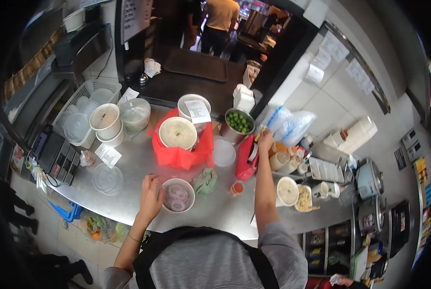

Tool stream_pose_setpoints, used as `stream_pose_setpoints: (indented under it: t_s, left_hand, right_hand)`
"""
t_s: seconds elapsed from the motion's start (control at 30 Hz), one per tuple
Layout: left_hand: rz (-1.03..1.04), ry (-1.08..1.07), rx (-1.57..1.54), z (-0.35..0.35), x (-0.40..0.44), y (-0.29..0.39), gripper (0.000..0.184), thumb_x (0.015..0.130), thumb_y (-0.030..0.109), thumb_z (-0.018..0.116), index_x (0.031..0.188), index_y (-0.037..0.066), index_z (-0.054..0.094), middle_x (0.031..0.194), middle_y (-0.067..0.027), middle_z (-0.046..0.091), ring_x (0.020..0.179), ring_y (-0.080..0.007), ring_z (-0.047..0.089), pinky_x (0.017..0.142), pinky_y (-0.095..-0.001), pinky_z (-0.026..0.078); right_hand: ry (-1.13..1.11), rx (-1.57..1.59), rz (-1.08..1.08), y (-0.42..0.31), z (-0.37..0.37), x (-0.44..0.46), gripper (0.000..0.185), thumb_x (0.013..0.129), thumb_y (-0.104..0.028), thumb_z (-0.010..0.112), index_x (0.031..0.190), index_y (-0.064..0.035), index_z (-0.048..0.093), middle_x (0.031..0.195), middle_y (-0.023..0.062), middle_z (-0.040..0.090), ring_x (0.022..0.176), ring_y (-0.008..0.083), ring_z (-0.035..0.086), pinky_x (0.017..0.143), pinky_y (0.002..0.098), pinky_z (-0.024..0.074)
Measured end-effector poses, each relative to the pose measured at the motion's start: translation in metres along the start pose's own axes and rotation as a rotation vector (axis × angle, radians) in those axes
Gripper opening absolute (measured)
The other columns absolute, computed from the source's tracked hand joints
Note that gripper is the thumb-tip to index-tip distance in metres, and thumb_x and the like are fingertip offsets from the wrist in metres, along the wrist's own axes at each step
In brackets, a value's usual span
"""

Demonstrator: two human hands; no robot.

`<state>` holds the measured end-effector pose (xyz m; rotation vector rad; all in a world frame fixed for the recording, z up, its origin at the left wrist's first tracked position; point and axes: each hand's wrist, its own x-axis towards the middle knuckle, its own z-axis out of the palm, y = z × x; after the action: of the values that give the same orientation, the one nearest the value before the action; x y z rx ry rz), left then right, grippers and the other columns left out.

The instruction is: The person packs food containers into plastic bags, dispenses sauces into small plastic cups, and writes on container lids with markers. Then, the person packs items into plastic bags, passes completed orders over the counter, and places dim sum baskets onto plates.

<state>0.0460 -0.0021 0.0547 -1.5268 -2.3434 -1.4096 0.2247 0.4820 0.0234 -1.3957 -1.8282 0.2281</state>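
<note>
My left hand [151,196] is beside a white bowl of sliced red onion [178,196], its fingers loosely bent and apart, holding nothing. On the right my right hand [264,140] is closed at the top end of a red object [246,156] with a dark band, whose kind I cannot make out; something small and yellowish shows at the fingertips. A crumpled green cloth [205,181] lies right of the onion bowl. Beyond it, a lidded white tub [178,133] stands in a red plastic bag [174,159]. A clear lid [223,151] lies between that bag and the red object.
A pot of green limes [238,122] stands behind my right hand, near sauce bottles [288,164]. A small orange sauce cup [236,188] sits on the steel counter [220,216]. Leftward are clear lids [107,179], stacked tubs [104,121] and a white basket [89,86].
</note>
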Motion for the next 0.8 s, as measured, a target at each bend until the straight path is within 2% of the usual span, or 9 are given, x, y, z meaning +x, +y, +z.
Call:
stream_pose_setpoints:
  t_s: [0.07,0.13,0.17,0.3,0.37,0.4,0.5,0.63,0.8]
  left_hand:
    - [0.052,-0.045,-0.077,-0.001,0.011,0.019,0.035,0.076,0.001,0.058,0.110,0.004,0.053,0.107,-0.0173,0.048,0.100,-0.0326,0.049,0.087,-0.0369,0.040]
    - [0.018,-0.087,-0.240,0.006,0.020,0.042,0.032,0.080,0.006,0.058,0.111,0.002,0.052,0.108,-0.0158,0.049,0.097,-0.0277,0.051,0.083,-0.0354,0.043]
    - [0.007,-0.120,-0.322,0.011,0.024,0.053,0.031,0.082,0.008,0.058,0.111,0.001,0.052,0.109,-0.0150,0.050,0.095,-0.0252,0.053,0.081,-0.0346,0.044]
    - [-0.190,-0.532,-0.806,0.037,0.025,0.074,0.023,0.091,0.023,0.049,0.099,0.001,0.053,0.092,-0.0073,0.056,0.080,-0.0144,0.055,0.066,-0.0273,0.045]
    - [-0.337,-0.862,-1.050,0.041,0.017,0.072,0.027,0.094,0.028,0.043,0.092,0.003,0.053,0.079,-0.0025,0.056,0.069,-0.0104,0.053,0.059,-0.0245,0.043]
    - [-0.267,-0.807,-1.116,0.045,0.010,0.078,0.029,0.096,0.029,0.040,0.081,0.006,0.051,0.063,0.0018,0.048,0.057,-0.0063,0.045,0.052,-0.0210,0.036]
    - [-0.358,-1.162,-1.072,0.032,0.000,0.082,0.031,0.095,0.028,0.042,0.076,0.006,0.050,0.061,0.0030,0.044,0.054,-0.0052,0.040,0.050,-0.0210,0.034]
    - [-0.409,-1.140,-1.329,0.041,-0.026,0.073,0.035,0.094,0.035,0.045,0.075,0.005,0.050,0.059,0.0022,0.042,0.053,-0.0075,0.038,0.049,-0.0231,0.034]
    - [0.009,-0.761,-0.271,0.022,-0.029,0.082,0.039,0.090,0.040,0.047,0.082,0.002,0.053,0.062,-0.0128,0.055,0.062,-0.0235,0.058,0.057,-0.0359,0.045]
  right_hand:
    - [0.210,0.379,-0.192,-0.024,-0.021,-0.019,0.019,0.083,-0.012,0.056,0.094,0.0023,0.048,0.084,0.0243,0.061,0.081,0.0384,0.060,0.069,0.0422,0.0464]
    - [-0.025,0.667,-0.212,-0.086,-0.086,-0.069,0.018,0.088,-0.014,0.054,0.095,0.0011,0.046,0.082,0.0080,0.055,0.077,0.0151,0.056,0.068,0.0279,0.0454]
    - [-0.235,0.846,-0.119,-0.095,-0.101,-0.095,0.017,0.088,-0.014,0.055,0.097,-0.0019,0.048,0.084,0.0047,0.055,0.077,0.0118,0.055,0.069,0.0255,0.0456]
    - [-0.935,1.249,0.026,-0.161,-0.155,-0.209,0.025,0.092,-0.025,0.049,0.108,-0.0059,0.049,0.090,0.0063,0.057,0.084,0.0220,0.060,0.080,0.0358,0.0489]
    - [-0.905,1.536,0.279,-0.190,-0.175,-0.237,0.023,0.092,-0.026,0.049,0.100,-0.0046,0.049,0.078,0.0060,0.054,0.075,0.0192,0.059,0.069,0.0311,0.0489]
    - [-0.889,1.667,0.423,-0.197,-0.179,-0.245,0.023,0.092,-0.027,0.049,0.096,-0.0039,0.049,0.073,0.0058,0.053,0.070,0.0177,0.058,0.064,0.0287,0.0488]
    - [-1.130,1.715,0.472,-0.176,-0.174,-0.261,0.038,0.094,-0.037,0.038,0.068,-0.0109,0.036,0.054,-0.0001,0.034,0.046,0.0102,0.029,0.046,0.0252,0.0316]
    - [-1.222,1.937,0.728,-0.170,-0.178,-0.265,0.049,0.096,-0.045,0.027,0.058,-0.0141,0.032,0.046,-0.0039,0.025,0.036,0.0075,0.017,0.040,0.0232,0.0246]
    - [-0.966,2.164,0.774,-0.164,-0.188,-0.248,0.046,0.096,-0.043,0.030,0.059,-0.0147,0.032,0.049,-0.0047,0.024,0.038,0.0071,0.016,0.039,0.0239,0.0212]
